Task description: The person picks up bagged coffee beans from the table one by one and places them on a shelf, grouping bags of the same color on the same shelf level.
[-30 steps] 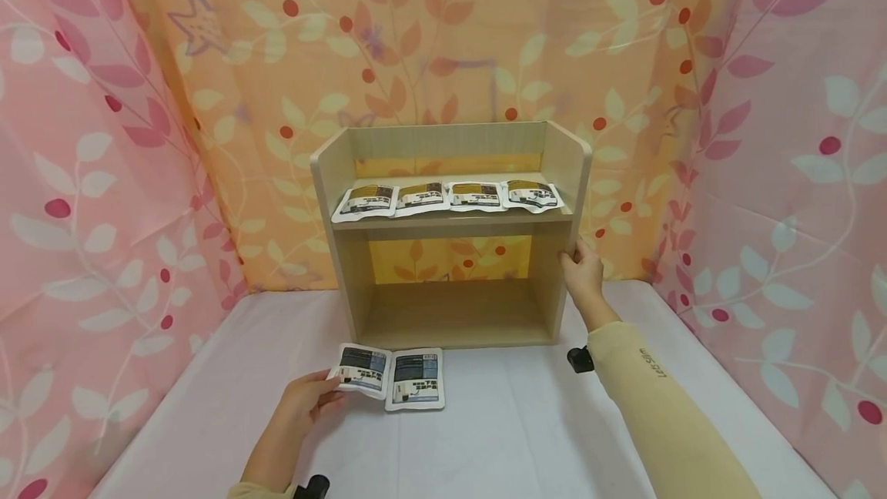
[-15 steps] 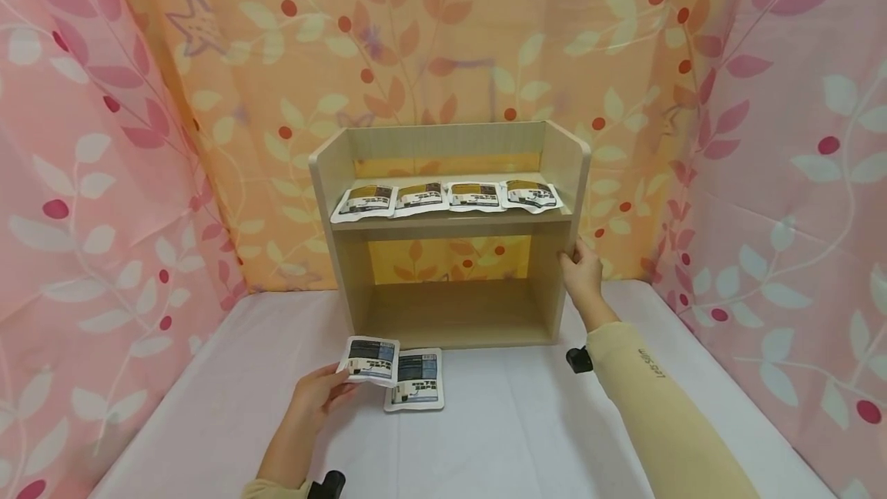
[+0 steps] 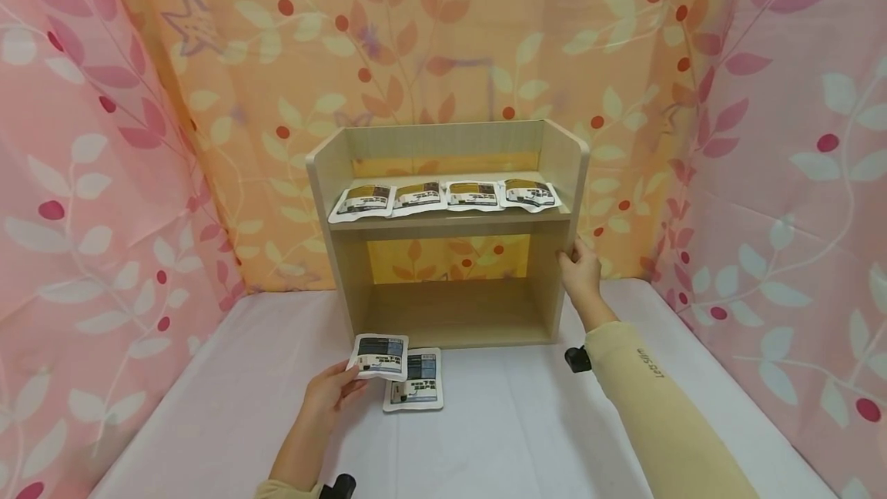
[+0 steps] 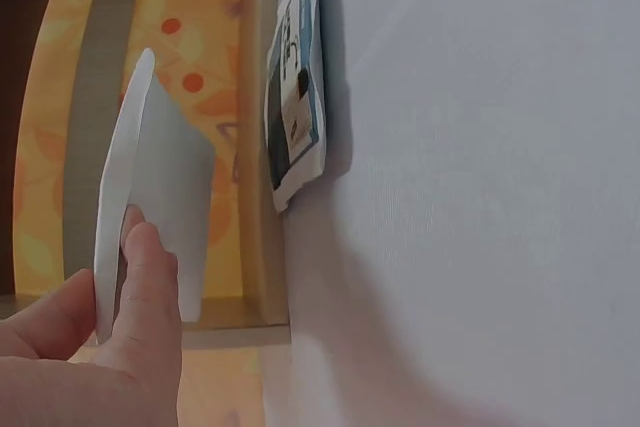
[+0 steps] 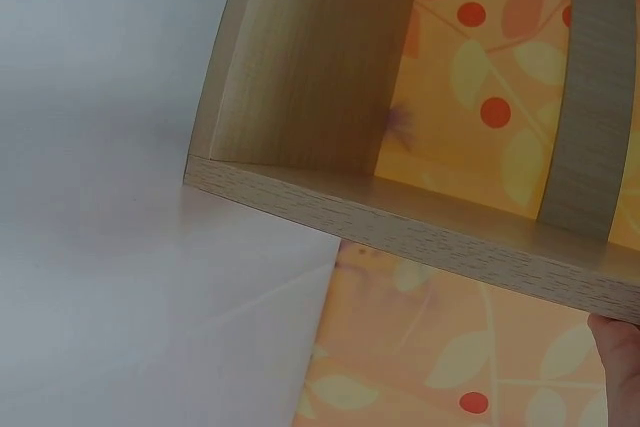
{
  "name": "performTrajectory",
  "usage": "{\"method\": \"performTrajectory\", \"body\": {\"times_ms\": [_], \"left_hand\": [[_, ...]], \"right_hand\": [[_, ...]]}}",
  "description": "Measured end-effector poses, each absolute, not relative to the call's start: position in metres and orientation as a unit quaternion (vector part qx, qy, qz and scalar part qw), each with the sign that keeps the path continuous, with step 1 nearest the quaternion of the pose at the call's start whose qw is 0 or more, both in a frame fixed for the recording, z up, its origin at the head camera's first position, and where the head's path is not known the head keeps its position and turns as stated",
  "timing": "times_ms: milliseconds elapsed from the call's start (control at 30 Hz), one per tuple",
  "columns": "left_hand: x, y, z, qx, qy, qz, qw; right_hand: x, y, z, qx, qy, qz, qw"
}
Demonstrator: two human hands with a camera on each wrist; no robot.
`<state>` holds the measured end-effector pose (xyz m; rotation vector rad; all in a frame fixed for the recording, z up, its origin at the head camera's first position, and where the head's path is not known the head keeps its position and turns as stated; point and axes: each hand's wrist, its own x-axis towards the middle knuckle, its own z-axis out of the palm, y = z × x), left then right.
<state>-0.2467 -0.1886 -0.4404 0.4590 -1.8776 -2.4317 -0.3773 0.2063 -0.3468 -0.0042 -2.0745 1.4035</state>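
My left hand pinches a flat white pouch with a printed dark label by its lower left edge, thumb on the label side. In the left wrist view this pouch is lifted off the table, its plain white back showing, fingers behind it. A second pouch lies label up on the table, partly covered by the held one in the head view. My right hand holds the right side panel of a small wooden shelf; only part of that hand shows in the right wrist view.
Several similar pouches with gold and white labels lie in a row on the shelf's upper board. Below is an open compartment with a bottom board. A white cloth covers the table; patterned curtains hang behind and at both sides.
My left hand has raised the pouch from beside the second one and moved it right and slightly toward the shelf, so it now overlaps that pouch. The right hand stays on the panel.
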Motion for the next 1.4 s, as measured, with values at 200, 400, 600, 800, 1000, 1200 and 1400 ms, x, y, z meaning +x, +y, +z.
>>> {"method": "performTrajectory", "body": {"times_ms": [200,400,600,800,1000,1200,1400], "left_hand": [[-0.250,-0.179,-0.442,0.136,-0.594,-0.792,0.030],[-0.256,-0.171,-0.444,0.132,-0.582,-0.802,0.042],[-0.262,-0.169,-0.448,0.134,-0.567,-0.811,0.046],[-0.266,-0.170,-0.449,0.145,-0.544,-0.826,0.035],[-0.273,-0.171,-0.449,0.166,-0.506,-0.846,0.017],[-0.279,-0.168,-0.450,0.165,-0.487,-0.858,0.007],[-0.283,-0.166,-0.455,0.164,-0.468,-0.868,-0.014]], "right_hand": [[-0.377,0.206,-0.346,-0.005,-0.786,0.538,0.304],[-0.376,0.206,-0.346,-0.003,-0.779,0.549,0.303],[-0.376,0.206,-0.347,-0.006,-0.779,0.545,0.310],[-0.376,0.206,-0.346,-0.007,-0.778,0.554,0.297],[-0.376,0.205,-0.344,-0.006,-0.776,0.554,0.301],[-0.376,0.205,-0.343,-0.011,-0.779,0.545,0.311],[-0.375,0.204,-0.344,-0.015,-0.785,0.538,0.308]]}}
